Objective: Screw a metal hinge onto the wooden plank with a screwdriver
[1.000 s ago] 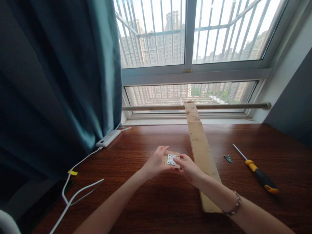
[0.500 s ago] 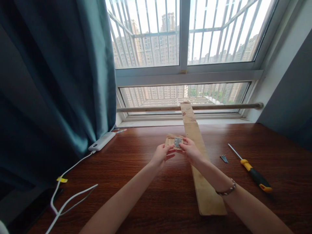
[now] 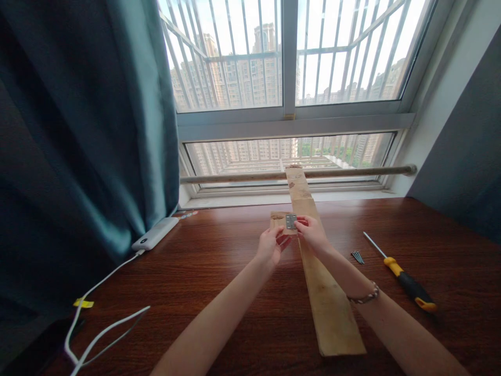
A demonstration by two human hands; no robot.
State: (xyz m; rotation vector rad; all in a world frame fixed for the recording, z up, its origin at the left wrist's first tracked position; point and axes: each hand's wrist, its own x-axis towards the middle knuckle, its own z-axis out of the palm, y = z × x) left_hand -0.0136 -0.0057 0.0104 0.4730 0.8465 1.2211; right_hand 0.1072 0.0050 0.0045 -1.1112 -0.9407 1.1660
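Observation:
A small piece of wood [image 3: 278, 221] is raised in front of me, gripped at its lower left by my left hand [image 3: 271, 244]. Against the right end of that piece lies a silver metal hinge [image 3: 290, 221]. My right hand [image 3: 312, 233] pinches the hinge's right edge with thumb and fingers. Both hands are closed. Behind and below them a long wooden board [image 3: 326, 297] runs from the near side of the table up to the window rail, partly hidden by my right hand and forearm.
On the brown table [image 3: 195, 292] to the right lie several screws [image 3: 357, 257] and a yellow and black screwdriver [image 3: 409, 284]. At the left a white power bank [image 3: 155, 233] with a white cable [image 3: 104, 285] rests beside the dark curtain [image 3: 129, 130]. A rail [image 3: 352, 172] crosses the window.
The wood piece and hinge now face me more squarely. My left hand has shifted a little right, and my right hand has moved toward the hinge's edge. The whole view has shifted slightly.

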